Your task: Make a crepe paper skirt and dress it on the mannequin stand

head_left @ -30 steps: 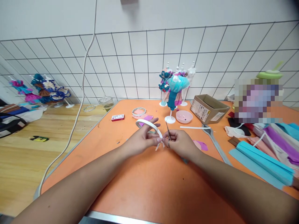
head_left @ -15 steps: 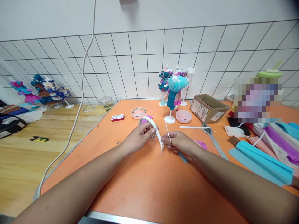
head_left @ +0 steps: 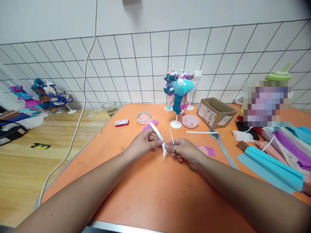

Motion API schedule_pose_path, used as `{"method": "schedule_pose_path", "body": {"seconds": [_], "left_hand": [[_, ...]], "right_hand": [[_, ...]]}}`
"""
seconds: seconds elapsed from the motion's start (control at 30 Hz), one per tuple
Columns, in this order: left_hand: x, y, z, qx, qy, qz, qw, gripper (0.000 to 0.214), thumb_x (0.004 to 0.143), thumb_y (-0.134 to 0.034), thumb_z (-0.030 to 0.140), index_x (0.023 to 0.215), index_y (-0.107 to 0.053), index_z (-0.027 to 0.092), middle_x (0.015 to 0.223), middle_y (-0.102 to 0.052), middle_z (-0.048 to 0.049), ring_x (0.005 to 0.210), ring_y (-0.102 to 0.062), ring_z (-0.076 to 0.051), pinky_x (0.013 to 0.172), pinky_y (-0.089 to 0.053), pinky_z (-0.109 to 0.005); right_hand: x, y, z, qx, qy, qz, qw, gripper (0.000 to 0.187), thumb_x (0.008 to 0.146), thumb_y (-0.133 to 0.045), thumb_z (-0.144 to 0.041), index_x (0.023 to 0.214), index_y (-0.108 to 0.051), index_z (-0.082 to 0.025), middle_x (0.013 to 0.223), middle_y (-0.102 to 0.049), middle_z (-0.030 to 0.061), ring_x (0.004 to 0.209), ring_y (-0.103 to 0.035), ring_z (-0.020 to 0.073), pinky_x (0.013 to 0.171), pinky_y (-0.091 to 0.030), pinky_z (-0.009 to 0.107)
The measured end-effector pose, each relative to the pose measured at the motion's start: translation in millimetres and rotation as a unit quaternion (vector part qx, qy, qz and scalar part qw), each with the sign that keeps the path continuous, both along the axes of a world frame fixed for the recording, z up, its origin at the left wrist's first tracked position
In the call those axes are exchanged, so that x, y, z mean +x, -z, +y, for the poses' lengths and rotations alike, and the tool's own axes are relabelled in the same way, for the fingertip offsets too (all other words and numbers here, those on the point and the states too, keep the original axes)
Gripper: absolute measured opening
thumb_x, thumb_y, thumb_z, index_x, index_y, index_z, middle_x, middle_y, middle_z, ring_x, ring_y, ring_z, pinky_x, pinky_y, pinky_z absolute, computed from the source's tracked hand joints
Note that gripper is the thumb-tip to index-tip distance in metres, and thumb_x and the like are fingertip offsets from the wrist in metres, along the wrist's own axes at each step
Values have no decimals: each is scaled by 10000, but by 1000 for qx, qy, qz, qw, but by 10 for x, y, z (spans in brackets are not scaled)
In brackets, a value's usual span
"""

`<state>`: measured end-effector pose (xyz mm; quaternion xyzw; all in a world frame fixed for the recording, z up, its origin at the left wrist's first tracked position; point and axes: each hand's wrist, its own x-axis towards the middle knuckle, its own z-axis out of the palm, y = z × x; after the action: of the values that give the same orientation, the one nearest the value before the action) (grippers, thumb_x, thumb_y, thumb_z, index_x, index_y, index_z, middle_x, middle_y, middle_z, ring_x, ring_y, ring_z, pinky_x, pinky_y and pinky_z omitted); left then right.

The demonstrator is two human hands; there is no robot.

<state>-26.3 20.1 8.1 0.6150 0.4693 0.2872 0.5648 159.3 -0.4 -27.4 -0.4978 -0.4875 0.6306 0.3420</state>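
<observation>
My left hand (head_left: 147, 144) is closed around a narrow roll of white tape (head_left: 157, 131), seen nearly edge-on, with the thumb pressed on its side. A loose tape end (head_left: 164, 154) hangs below the fingers. Close beside it, my right hand (head_left: 181, 150) is closed on scissors (head_left: 172, 136), their slim metal blades pointing up and away. The handle lies mostly hidden under the palm. The right fingertips meet the tape's edge; whether they pinch it I cannot tell.
Behind the hands stand a small dress form (head_left: 178, 103) in teal paper, a pink bowl (head_left: 190, 121) and a cardboard box (head_left: 216, 111). A white strip (head_left: 201, 132), purple scraps (head_left: 206, 150), a red-and-white box (head_left: 121, 123) and blue folded paper (head_left: 272, 166) lie on the orange table (head_left: 145, 197).
The tape roll has turned more edge-on in my left hand, and its loose end has shifted slightly left. My right hand has moved a little left with the scissors, their handle now more hidden.
</observation>
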Motion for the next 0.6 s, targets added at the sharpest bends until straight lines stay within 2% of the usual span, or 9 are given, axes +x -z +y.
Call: {"method": "schedule_pose_path", "body": {"seconds": [0.2,0.37,0.6], "left_hand": [[13,18,-5,-50,3,-59,997,564,641,-784,281,1128,-511,199,907,-663,-51,859,-634,-197,683,-478,-300],[22,21,-4,-35,-31,-71,996,668,647,-768,243,1240,-462,210,863,-609,-21,807,-619,-171,693,-494,-313],[12,8,9,13,-22,-86,996,840,651,-711,124,1390,-327,236,858,-581,-7,750,-591,-118,707,-462,-267]], "right_hand": [[-3,11,13,5,14,4,1000,262,685,-716,-361,822,-674,-142,547,-522,-41,419,-349,45,360,-250,170],[-8,2,2,4,9,34,999,303,701,-719,-361,917,-679,-151,570,-542,-39,409,-342,37,359,-268,158],[-38,-19,-21,28,13,36,999,415,693,-744,-361,1049,-661,-166,620,-592,-17,443,-421,57,366,-380,160]]}}
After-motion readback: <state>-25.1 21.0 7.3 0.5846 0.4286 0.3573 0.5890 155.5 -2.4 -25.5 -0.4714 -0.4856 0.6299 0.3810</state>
